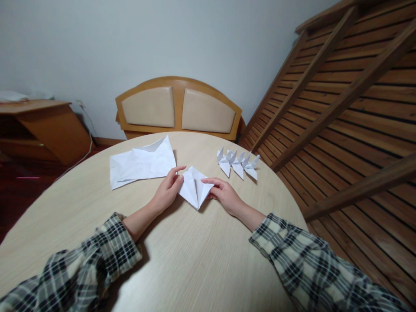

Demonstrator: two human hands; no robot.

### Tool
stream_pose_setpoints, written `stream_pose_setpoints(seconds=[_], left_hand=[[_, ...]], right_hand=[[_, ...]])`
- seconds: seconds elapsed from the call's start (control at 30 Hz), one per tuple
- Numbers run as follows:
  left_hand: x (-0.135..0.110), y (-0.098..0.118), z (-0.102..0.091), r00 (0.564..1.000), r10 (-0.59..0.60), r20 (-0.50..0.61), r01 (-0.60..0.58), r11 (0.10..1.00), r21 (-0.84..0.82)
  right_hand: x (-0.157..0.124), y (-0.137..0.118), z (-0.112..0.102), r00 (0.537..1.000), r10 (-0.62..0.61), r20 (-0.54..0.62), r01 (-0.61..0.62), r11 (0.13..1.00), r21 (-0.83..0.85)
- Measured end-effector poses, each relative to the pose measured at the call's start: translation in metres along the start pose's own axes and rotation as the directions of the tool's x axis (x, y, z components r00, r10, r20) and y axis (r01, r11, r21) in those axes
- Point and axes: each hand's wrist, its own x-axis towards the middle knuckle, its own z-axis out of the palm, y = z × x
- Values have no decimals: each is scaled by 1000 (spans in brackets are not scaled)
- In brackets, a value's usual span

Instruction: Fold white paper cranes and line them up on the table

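Note:
Between my two hands is a folded white paper (196,186), diamond-shaped, with a crease running down its middle and one point towards me. My left hand (169,186) pinches its left corner, index finger stretched along the top. At the right corner, my right hand (222,193) grips the paper with the thumb underneath or behind, partly hidden. To the left lie creased white paper sheets (143,162), overlapping one another. Several folded paper cranes (238,164) stand in a row at the right.
The round wooden table (182,260) carries all the paper. Behind it stands a padded headboard (178,104) against the wall. A slatted wooden frame (351,112) leans close on the right. At the left is a wooden desk (52,130) with a white cable beside it.

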Motion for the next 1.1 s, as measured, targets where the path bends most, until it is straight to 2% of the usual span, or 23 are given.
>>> stream_pose_setpoints(seconds=[0.1,0.23,0.43,0.57,0.77,0.97,1.1], left_hand=[[1,1,-1,999,38,32,-39,999,31],[1,4,-2,999,12,30,-14,999,48],[-2,2,-3,999,10,53,-8,999,-38],[-1,2,-4,1000,-14,25,15,999,-43],[2,5,-3,999,52,1,-52,998,-33],[-2,10,-2,996,-78,42,81,994,-72],[-2,11,-3,995,-87,48,89,995,-41]], right_hand=[[1,1,0,1000,10,-1,-10,1000,7],[2,2,0,1000,13,-12,-13,1000,17],[3,4,-1,1000,11,-19,-10,1000,30],[2,4,-1,1000,12,-13,-12,1000,27],[3,2,0,1000,19,-23,-18,999,33],[3,3,-1,999,15,-30,-14,999,45],[2,2,0,1000,5,-22,-4,999,41]])
